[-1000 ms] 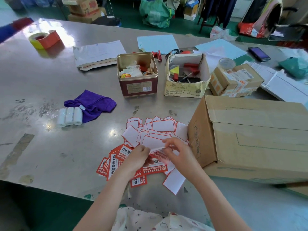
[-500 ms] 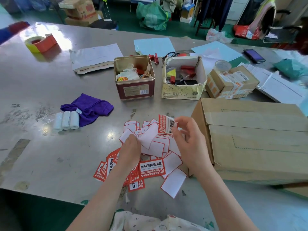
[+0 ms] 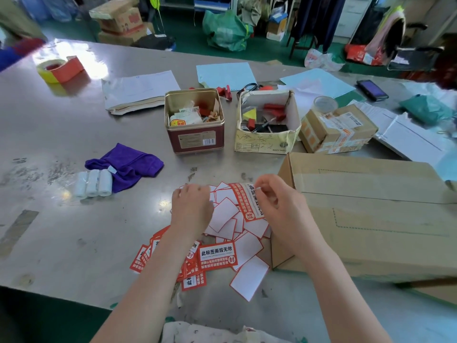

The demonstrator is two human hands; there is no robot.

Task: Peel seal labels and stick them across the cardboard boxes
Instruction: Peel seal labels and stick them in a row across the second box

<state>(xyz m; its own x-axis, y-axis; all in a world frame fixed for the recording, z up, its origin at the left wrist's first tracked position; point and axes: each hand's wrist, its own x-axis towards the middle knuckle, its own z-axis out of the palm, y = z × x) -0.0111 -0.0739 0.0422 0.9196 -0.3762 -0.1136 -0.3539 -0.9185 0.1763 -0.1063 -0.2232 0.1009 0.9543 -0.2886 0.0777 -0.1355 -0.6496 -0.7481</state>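
My right hand [image 3: 279, 209] pinches a peeled red-and-white seal label [image 3: 247, 204] by its top edge, hanging just left of the large cardboard box [image 3: 371, 219]. My left hand [image 3: 191, 206] rests palm down on the pile of white backing papers [image 3: 227, 219], fingers lying on the sheets. Whether it holds one is hidden. Unpeeled red seal labels [image 3: 217, 256] lie fanned out below the pile, near the table's front edge.
A red tin [image 3: 195, 137] and an open paper box [image 3: 267, 142] of odds stand behind the pile. A purple cloth [image 3: 128, 164] and white rolls [image 3: 94, 183] lie left. A small taped carton [image 3: 338, 129] sits at back right, papers and a phone [image 3: 372, 90] beyond.
My right hand has lifted the peeled label up and rightward toward the box. My left hand has moved forward and down onto the backing paper pile.
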